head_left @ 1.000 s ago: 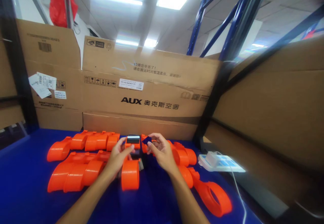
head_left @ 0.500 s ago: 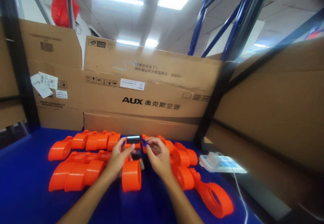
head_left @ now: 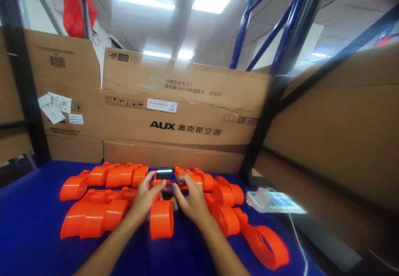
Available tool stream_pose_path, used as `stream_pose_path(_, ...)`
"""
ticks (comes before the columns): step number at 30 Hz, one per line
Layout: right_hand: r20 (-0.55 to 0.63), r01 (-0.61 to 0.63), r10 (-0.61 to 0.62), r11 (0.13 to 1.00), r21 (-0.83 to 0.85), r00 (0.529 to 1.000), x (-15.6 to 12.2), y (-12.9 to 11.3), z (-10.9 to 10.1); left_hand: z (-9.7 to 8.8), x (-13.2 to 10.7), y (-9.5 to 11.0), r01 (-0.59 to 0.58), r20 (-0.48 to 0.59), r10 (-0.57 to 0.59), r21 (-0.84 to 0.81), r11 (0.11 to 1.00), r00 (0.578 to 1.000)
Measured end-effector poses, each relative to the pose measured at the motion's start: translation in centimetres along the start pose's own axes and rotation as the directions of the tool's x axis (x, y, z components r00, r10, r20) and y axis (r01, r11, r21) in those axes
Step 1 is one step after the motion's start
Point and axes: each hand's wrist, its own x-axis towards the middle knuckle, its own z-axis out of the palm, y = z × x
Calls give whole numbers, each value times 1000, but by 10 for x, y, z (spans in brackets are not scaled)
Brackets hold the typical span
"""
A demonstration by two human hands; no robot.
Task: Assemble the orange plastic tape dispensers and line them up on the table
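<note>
My left hand is closed around an orange plastic part with a black block on top, which carries a pale, toothed-looking strip. The thumb lies along its near side. My right hand pinches a small dark blue piece against the right side of that part, its fingertips partly covering the piece. Just below the hands sits an orange loop-shaped plastic part; whether it joins the held one is unclear. A grey bit shows beside it.
Several orange curved plastic parts stand in rows left and right on the blue tabletop. One orange loop lies near right. A white power strip with a cable sits at the right. Cardboard walls the back, between dark posts.
My right hand has moved slightly left, bringing the small blue piece from just beside the held part up against its right side. My left hand keeps its hold.
</note>
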Motion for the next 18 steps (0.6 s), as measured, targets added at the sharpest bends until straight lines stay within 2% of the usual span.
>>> stream_pose_path(11, 86, 14, -6, 996, -93, 996, -2, -1, -4, 0, -2, -2, -60, 67, 58, 30, 998, 996)
stream_pose_path(18, 144, 59, -40, 989, -133, 989, 1, -4, -8, 1, -3, 0, -77, 69, 75, 28, 997, 995)
